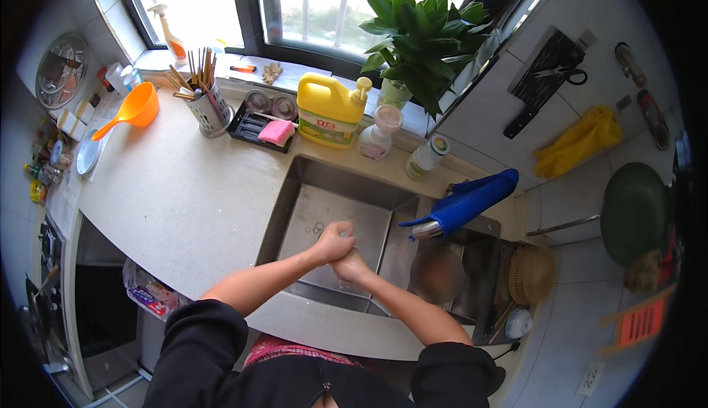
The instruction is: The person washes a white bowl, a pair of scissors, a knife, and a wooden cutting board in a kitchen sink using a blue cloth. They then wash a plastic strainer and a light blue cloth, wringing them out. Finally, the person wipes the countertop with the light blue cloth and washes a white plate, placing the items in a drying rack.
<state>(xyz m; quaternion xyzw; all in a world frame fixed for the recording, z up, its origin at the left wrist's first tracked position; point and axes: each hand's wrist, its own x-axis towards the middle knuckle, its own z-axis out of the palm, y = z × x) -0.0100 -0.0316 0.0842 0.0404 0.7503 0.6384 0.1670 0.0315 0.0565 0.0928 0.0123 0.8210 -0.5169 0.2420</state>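
Over the large basin of the steel sink [293, 194], my two hands are pressed together. My left hand [335, 240] is closed and sits slightly above and beyond the other. Just below it, touching it, my right hand [351, 266] is closed too. A tiny pale bluish spot shows at the left fingers; what the hands hold, if anything, is hidden. To their right, a blue cloth [476, 200] drapes over the faucet, whose metal spout end [425, 229] pokes out over the sink.
Behind the sink stand a yellow pump jug [327, 116], a white bottle [428, 158] and a black tray [254, 129] with a pink sponge [276, 133]. Leftward are a chopstick holder [209, 113] and an orange ladle-like scoop [138, 105]. A knife [525, 118] hangs on the right wall.
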